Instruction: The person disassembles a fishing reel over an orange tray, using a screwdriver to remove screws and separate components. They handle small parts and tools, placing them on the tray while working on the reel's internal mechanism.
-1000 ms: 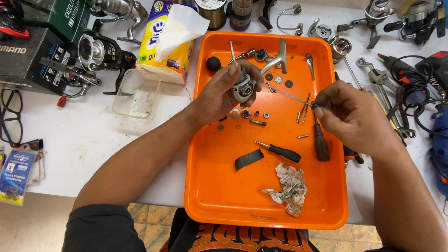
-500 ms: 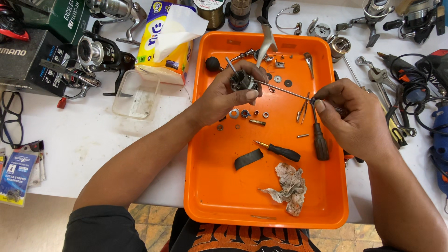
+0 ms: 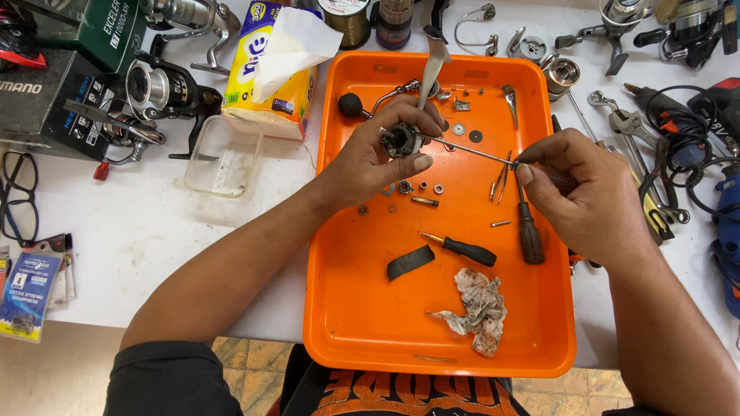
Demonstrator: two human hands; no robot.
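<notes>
Over an orange tray (image 3: 362,323), my left hand (image 3: 378,158) grips a grey fishing reel body (image 3: 404,139) whose stem points up and away. My right hand (image 3: 582,192) pinches the end of a thin metal shaft (image 3: 470,150) that runs left into the reel body. Small washers, nuts and screws (image 3: 420,187) lie on the tray just below my left hand. Two black-handled screwdrivers (image 3: 462,246) (image 3: 529,231) rest on the tray, one under my right hand.
A black curved strip (image 3: 409,262) and a dirty rag (image 3: 478,308) lie in the tray's near half. Left of the tray stand a clear plastic box (image 3: 222,158), a yellow tissue pack (image 3: 270,69), and reels and boxes (image 3: 146,85). Wrenches, cables and power tools (image 3: 678,146) crowd the right.
My left hand has turned the reel body, so its stem swung from tilted right to pointing up and away. My right hand stayed on the thin shaft.
</notes>
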